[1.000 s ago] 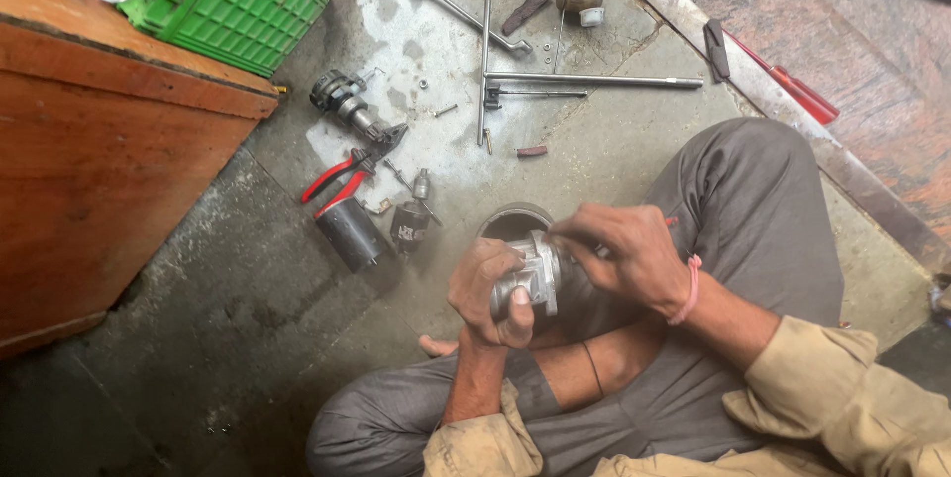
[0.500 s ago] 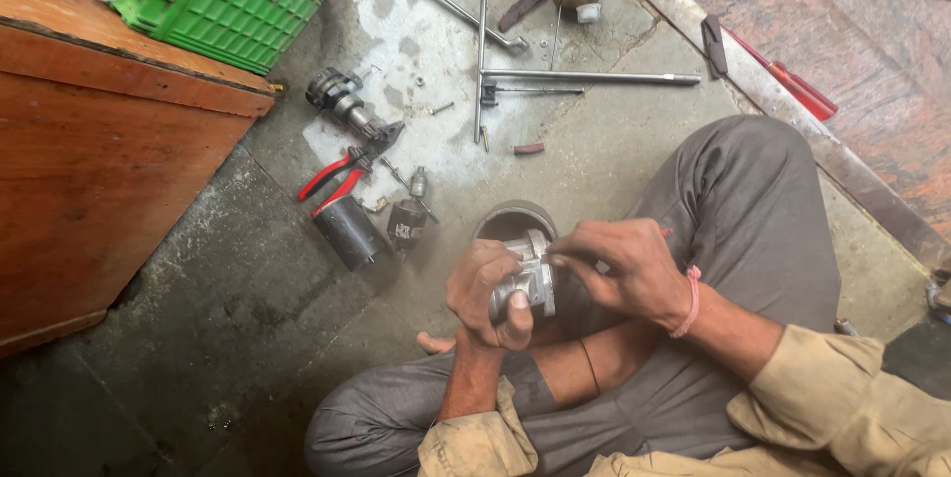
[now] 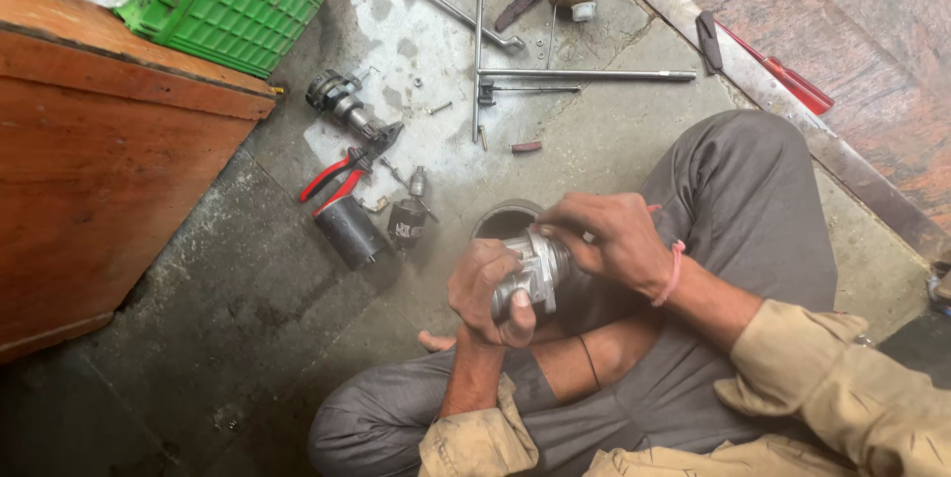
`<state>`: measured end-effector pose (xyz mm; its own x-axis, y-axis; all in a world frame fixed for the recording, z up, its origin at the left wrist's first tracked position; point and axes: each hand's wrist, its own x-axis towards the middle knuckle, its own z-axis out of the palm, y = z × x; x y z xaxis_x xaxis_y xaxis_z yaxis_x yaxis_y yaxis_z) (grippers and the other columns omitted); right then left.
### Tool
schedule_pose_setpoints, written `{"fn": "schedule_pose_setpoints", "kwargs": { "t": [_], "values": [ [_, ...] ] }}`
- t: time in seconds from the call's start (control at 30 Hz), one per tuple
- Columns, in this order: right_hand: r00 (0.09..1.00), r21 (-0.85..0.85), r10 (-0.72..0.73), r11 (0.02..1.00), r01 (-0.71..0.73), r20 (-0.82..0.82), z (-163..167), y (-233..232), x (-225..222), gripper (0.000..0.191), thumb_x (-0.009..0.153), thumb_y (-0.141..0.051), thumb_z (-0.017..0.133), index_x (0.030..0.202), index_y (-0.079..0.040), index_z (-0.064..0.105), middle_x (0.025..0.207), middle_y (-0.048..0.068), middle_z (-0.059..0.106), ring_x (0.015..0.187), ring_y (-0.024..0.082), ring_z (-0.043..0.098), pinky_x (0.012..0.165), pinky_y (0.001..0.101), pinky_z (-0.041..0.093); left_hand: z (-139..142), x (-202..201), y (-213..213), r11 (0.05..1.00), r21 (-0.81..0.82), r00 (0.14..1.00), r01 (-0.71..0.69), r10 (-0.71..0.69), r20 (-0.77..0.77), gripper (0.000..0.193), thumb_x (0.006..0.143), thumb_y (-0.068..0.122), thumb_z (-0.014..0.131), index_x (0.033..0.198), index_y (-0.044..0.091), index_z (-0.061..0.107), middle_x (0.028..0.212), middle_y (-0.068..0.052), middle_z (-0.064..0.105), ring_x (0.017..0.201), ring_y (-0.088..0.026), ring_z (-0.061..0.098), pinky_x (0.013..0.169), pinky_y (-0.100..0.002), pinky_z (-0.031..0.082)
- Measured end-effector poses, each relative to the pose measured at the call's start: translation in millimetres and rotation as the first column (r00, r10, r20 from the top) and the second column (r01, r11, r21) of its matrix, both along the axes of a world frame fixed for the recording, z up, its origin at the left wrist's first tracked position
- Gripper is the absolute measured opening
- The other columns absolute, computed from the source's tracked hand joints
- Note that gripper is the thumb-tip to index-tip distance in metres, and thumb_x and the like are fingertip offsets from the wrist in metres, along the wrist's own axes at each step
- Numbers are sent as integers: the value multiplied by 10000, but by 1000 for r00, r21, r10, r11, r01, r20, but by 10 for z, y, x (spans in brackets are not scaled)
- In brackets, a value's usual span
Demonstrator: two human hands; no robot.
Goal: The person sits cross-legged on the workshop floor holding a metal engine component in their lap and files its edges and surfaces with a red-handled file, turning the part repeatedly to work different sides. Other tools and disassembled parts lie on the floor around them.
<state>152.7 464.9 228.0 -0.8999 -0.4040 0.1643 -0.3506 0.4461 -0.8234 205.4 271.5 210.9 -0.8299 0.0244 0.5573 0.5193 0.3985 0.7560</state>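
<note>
I sit cross-legged on a concrete floor. My left hand [image 3: 485, 291] grips a silvery metal motor housing [image 3: 530, 274] from below, holding it over my lap. My right hand [image 3: 606, 239] is closed over the housing's upper right end, fingers pinched at its top; what they pinch is hidden. Just behind the housing, a dark round ring-shaped part [image 3: 503, 218] rests on the floor.
Red-handled pliers [image 3: 339, 178], a black cylinder [image 3: 349, 230], a small motor part [image 3: 337, 103] and long metal rods [image 3: 580, 75] lie on the floor ahead. A green crate [image 3: 233, 3] and a wooden cabinet [image 3: 94, 160] stand at left. A red screwdriver [image 3: 783, 76] lies at right.
The view has shifted slightly. My hands stay on the housing, with the right fingers working slightly at its top end.
</note>
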Motion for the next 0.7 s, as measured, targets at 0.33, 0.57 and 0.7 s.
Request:
{"fn": "schedule_pose_setpoints", "kwargs": {
  "t": [0.33, 0.57, 0.7],
  "values": [
    [1000, 24, 29, 999, -29, -3, -31, -4, -50, 117, 847, -145, 753, 963, -141, 761, 862, 39, 735, 689, 262, 697, 576, 348, 530, 6, -46, 2, 1000, -2, 999, 22, -22, -37, 283, 897, 255, 562, 988, -11, 600, 893, -155, 647, 789, -332, 648, 707, -457, 549],
    [999, 19, 2, 1000, -2, 36, -70, 18, 21, 129, 840, -161, 747, 968, -148, 759, 821, 36, 726, 691, 255, 704, 595, 358, 537, 1, -38, -4, 1000, 15, 1000, -2, 2, -7, 295, 910, 276, 551, 978, -6, 606, 876, -155, 642, 784, -320, 647, 714, -451, 558],
    [999, 11, -32, 999, 31, 42, -76, 12, 13, 99, 868, -157, 742, 964, -142, 762, 830, 43, 730, 693, 254, 702, 599, 357, 538, -16, -30, 1, 1000, 16, 999, -16, 15, 31, 307, 926, 293, 539, 972, -2, 612, 872, -152, 642, 792, -311, 666, 704, -441, 557]
  ]
}}
